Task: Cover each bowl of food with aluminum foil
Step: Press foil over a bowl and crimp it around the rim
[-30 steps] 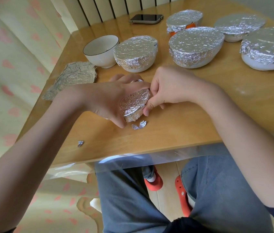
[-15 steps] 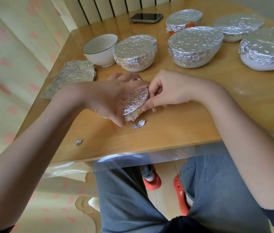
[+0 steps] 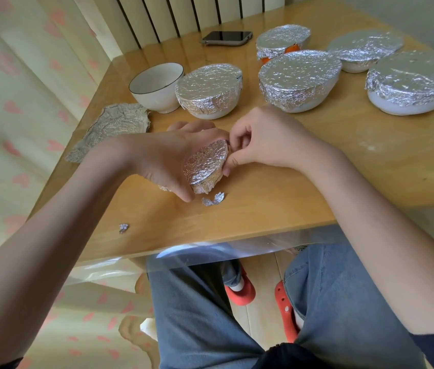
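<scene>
A small foil-covered bowl (image 3: 206, 166) is tilted on its side near the table's front, foil top facing me. My left hand (image 3: 173, 158) wraps around it from the left and holds it. My right hand (image 3: 261, 139) pinches the foil at the bowl's right rim with thumb and fingers. Behind stand several foil-covered bowls: one white (image 3: 210, 89), a larger one (image 3: 298, 78), an orange one (image 3: 282, 43) and two at the right (image 3: 365, 50), (image 3: 415, 81). An uncovered white bowl (image 3: 157, 86) with a dark rim stands at the back left.
A crumpled foil sheet (image 3: 112, 129) lies at the wooden table's (image 3: 277, 203) left edge. Small foil scraps (image 3: 213, 201), (image 3: 123, 228) lie near the front. A phone (image 3: 226, 38) rests at the back. My knees and red shoes show below the table edge.
My right hand's fingers have shifted up along the small bowl's right rim, still pinching foil. The left hand keeps its hold; the bowl has barely moved.
</scene>
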Tool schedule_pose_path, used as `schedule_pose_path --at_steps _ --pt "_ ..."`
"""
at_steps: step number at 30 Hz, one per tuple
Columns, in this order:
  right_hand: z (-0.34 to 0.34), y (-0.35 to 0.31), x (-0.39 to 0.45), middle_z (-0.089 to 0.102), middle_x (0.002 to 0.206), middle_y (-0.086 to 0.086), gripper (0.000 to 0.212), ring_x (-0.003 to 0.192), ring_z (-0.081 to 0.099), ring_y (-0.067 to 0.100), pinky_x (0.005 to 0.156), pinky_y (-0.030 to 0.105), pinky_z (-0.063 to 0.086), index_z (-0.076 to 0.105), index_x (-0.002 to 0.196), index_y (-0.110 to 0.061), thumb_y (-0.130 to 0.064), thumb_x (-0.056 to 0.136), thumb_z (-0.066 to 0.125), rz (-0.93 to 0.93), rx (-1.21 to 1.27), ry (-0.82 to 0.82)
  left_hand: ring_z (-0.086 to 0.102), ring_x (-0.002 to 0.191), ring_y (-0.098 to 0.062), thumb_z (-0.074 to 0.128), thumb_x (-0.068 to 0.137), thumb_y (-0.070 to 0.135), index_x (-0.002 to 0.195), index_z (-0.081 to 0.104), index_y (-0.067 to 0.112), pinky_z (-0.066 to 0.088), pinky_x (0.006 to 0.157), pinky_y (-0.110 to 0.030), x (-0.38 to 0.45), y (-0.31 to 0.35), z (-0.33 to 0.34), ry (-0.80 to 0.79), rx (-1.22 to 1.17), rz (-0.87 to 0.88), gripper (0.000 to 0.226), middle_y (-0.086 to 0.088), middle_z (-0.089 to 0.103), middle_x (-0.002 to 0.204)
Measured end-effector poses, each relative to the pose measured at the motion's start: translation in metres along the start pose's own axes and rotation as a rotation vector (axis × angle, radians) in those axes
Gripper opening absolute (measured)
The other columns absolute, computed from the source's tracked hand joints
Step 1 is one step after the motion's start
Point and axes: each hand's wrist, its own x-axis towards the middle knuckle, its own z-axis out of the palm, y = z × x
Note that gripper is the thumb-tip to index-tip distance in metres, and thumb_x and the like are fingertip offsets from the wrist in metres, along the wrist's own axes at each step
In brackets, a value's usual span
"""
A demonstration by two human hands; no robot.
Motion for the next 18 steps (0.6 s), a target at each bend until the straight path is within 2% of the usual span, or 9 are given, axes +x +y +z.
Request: schedule_pose_path --at_steps 2,5,7,8,10,12,14,15,18 --pt "-0.001 -0.001 0.003 0.057 0.053 -0.010 0.035 0.055 0.049 0.007 0.055 0.025 0.038 0.067 0.062 -0.019 -0.051 0.057 0.081 -0.009 -0.098 0.051 0.022 0.133 -0.014 0.086 0.056 0.029 0.132 0.021 0.059 0.035 0.106 -0.042 0.000 0.001 0.000 0.013 -0.002 -0.030 0.104 0.024 0.021 0.135" --pt "-0.002 0.005 -0.002 0.060 0.061 -0.011 0.026 0.064 0.054 0.005 0.058 0.025 0.041 0.068 0.071 -0.023 -0.048 0.070 0.075 0.012 -0.182 0.064 0.031 0.130 -0.027 0.083 0.061 0.046 0.140 0.019 0.048 0.042 0.099 -0.047 0.003 0.004 0.001 0.054 0.040 -0.182 0.101 0.010 0.026 0.145" --pt "0.000 0.007 -0.011 0.061 0.068 -0.011 0.019 0.068 0.055 0.005 0.057 0.024 0.037 0.067 0.077 -0.028 -0.046 0.076 0.072 0.053 -0.203 0.067 0.034 0.131 -0.034 0.076 0.061 0.062 0.147 0.008 0.044 0.041 0.096 -0.045 0.006 0.009 0.003 0.032 0.085 -0.311 0.111 0.001 0.025 0.148" --pt "0.002 0.006 -0.018 0.062 0.070 -0.011 0.020 0.067 0.054 0.004 0.057 0.024 0.035 0.067 0.079 -0.029 -0.048 0.076 0.072 0.075 -0.163 0.077 0.031 0.136 -0.038 0.074 0.055 0.070 0.148 -0.003 0.046 0.039 0.100 -0.048 0.006 0.010 0.004 0.001 0.101 -0.356 0.123 -0.003 0.020 0.154" --pt "0.007 -0.002 -0.033 0.060 0.070 -0.011 0.027 0.065 0.052 0.001 0.058 0.025 0.035 0.064 0.083 -0.031 -0.055 0.073 0.071 0.102 -0.085 0.086 0.004 0.148 -0.044 0.072 0.039 0.081 0.140 -0.029 0.053 0.021 0.114 -0.056 0.002 0.009 0.003 -0.073 0.099 -0.377 0.146 -0.008 -0.006 0.163" --pt "0.015 -0.015 -0.042 0.058 0.074 -0.013 0.039 0.069 0.052 0.003 0.060 0.026 0.036 0.058 0.089 -0.033 -0.066 0.069 0.067 0.109 -0.113 0.071 -0.024 0.145 -0.036 0.077 0.036 0.075 0.128 -0.039 0.061 0.004 0.116 -0.059 -0.003 0.003 -0.001 -0.096 0.082 -0.309 0.149 -0.002 -0.029 0.159" --pt "0.026 -0.027 -0.041 0.055 0.080 -0.014 0.049 0.075 0.053 0.009 0.062 0.028 0.035 0.054 0.093 -0.032 -0.073 0.067 0.062 0.099 -0.203 0.090 -0.032 0.143 -0.026 0.084 0.042 0.066 0.126 -0.034 0.068 -0.002 0.115 -0.061 -0.006 -0.005 -0.003 -0.096 0.096 -0.222 0.145 0.010 -0.035 0.156" --pt "0.030 -0.031 -0.038 0.055 0.081 -0.014 0.051 0.077 0.053 0.011 0.063 0.028 0.034 0.053 0.093 -0.031 -0.074 0.068 0.061 0.095 -0.240 0.110 -0.029 0.145 -0.023 0.085 0.045 0.063 0.128 -0.029 0.071 0.000 0.117 -0.060 -0.007 -0.007 -0.002 -0.093 0.098 -0.185 0.141 0.015 -0.031 0.157" --pt "0.036 -0.032 -0.031 0.054 0.076 -0.013 0.045 0.077 0.054 0.012 0.061 0.028 0.033 0.053 0.082 -0.028 -0.069 0.071 0.064 0.086 -0.241 0.178 -0.001 0.150 -0.020 0.086 0.047 0.059 0.135 -0.011 0.071 0.018 0.118 -0.054 -0.007 -0.009 0.002 -0.045 0.033 -0.119 0.132 0.021 -0.004 0.158"
